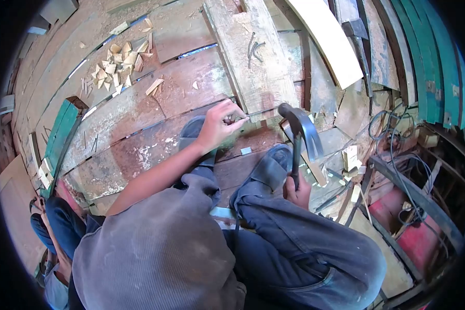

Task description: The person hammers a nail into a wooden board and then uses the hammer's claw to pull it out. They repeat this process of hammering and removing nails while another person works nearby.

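Your right hand (297, 194) fingers clamp the hammer (299, 137); left hand (219, 124) fingers pinch a nail (241, 120) beside its head.

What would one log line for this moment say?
left hand: pinching a small thing on the plank, too small to name | right hand: gripping hammer, head raised | wood chips: far left

- Hammer (300, 132): dark metal head with a dull sheen, in the right hand (297, 192).
- Plank (256, 57) at 12 o'clock: pale, rough, weathered wood; bent dark metal nails (254, 49) lie on it.
- Floorboards (139, 119): worn wood with flaking reddish paint, matt.
- Chips (120, 64) at 11 o'clock: fresh, pale raw wood.
- Trousers (305, 243): matt blue-grey cloth.
- Ribs (439, 67) at 2 o'clock: painted green wood, scuffed.
- Left hand (219, 126) touches the plank's rough end.
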